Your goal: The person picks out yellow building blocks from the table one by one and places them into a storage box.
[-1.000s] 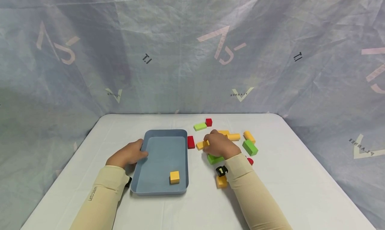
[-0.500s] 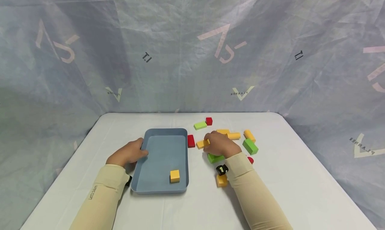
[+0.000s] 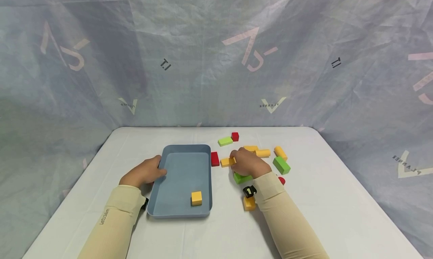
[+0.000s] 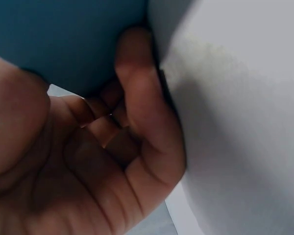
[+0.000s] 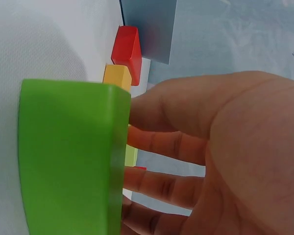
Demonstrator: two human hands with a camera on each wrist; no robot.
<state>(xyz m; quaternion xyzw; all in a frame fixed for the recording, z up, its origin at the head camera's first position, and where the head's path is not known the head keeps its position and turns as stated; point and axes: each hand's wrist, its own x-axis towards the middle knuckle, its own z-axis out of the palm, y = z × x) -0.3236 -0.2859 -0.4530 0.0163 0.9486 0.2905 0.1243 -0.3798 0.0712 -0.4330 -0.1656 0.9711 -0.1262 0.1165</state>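
Note:
My left hand (image 3: 143, 172) grips the left wall of a blue-grey tray (image 3: 180, 149), thumb over the rim and fingers outside. A yellow cube (image 3: 196, 198) sits in the tray near its front right corner. To the right of the tray, my right hand (image 3: 248, 162) pinches the right end of a flat yellow block (image 3: 227, 162) on the table between thumb and index finger. The exact contact is partly hidden by a green block (image 5: 68, 156) in the right wrist view. That green block lies under the palm side of the hand.
A red block (image 3: 215, 159) stands close by the tray's right wall. Behind are a light green block (image 3: 225, 141) and a red cube (image 3: 235, 136). Yellow cylinders (image 3: 280, 153) and another green block (image 3: 281, 165) lie to the right. A yellow-orange block (image 3: 249, 203) is beside my right wrist.
The flat yellow block has turned slightly, and my right thumb has shifted a little to the right. My left hand and the tray keep their places.

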